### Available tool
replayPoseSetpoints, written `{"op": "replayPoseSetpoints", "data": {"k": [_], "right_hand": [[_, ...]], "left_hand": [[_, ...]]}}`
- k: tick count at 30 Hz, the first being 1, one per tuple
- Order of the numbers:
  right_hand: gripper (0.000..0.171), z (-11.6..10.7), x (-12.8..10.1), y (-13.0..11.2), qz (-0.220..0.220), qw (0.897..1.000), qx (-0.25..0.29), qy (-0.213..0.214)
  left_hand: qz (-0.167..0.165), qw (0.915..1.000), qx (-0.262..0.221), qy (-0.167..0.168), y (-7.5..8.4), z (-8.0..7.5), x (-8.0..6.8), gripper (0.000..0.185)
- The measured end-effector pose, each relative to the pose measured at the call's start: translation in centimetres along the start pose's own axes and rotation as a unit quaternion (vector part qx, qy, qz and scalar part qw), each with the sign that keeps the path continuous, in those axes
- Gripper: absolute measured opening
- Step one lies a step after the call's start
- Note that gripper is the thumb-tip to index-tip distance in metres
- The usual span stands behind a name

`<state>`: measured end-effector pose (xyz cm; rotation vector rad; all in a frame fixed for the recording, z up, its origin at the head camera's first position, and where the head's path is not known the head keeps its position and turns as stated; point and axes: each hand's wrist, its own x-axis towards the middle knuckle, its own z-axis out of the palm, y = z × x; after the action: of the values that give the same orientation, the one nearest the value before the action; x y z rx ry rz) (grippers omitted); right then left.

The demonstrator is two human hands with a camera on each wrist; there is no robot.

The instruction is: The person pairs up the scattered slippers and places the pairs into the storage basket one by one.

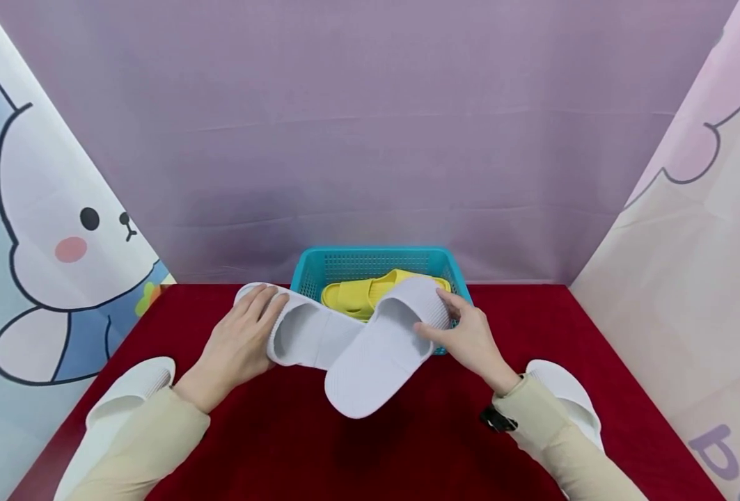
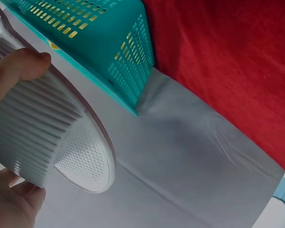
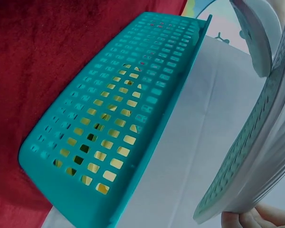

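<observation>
The left hand [image 1: 234,344] holds one white slipper [image 1: 301,334] by its strap end, fingers curled over the ribbed strap; the left wrist view shows a fingertip [image 2: 19,66] on top of the strap and more of the hand beneath it. The right hand [image 1: 466,337] pinches the strap of a second white slipper [image 1: 376,351], thumb on one side and fingers on the other. Both slippers are lifted above the red tabletop [image 1: 294,445] and cross each other in the middle, just in front of the basket [image 1: 376,263]. The teal basket stands at the far edge of the tabletop and holds a yellow slipper [image 1: 360,292]. Two more white slippers lie on the tabletop, one [image 1: 128,393] by the left sleeve, one [image 1: 570,396] by the right sleeve.
</observation>
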<state>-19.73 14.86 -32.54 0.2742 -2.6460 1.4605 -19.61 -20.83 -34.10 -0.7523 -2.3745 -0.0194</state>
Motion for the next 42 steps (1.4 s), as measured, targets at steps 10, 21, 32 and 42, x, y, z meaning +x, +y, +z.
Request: {"op": "replayPoseSetpoints", "data": {"k": [10,21,32,42], "right_hand": [[0.08,0.0,0.0,-0.1,0.005,0.999,-0.001,0.038],[0.079,-0.2,0.4,0.2,-0.007,0.994,0.002,0.111],[0.079,0.2,0.9,0.5,-0.019,0.98,-0.009,0.199],[0.082,1.1,1.5,0.6,-0.013,0.972,0.013,0.236]], "left_hand": [[0.006,0.9997,-0.014,0.021,0.7,0.8,0.6,0.101],[-0.024,0.9992,-0.033,0.004,1.4,0.7,1.4,0.102],[-0.059,0.9977,-0.026,-0.019,2.7,0.4,2.6,0.105],[-0.072,0.9968,0.005,-0.035,3.8,0.4,3.5,0.108]]}}
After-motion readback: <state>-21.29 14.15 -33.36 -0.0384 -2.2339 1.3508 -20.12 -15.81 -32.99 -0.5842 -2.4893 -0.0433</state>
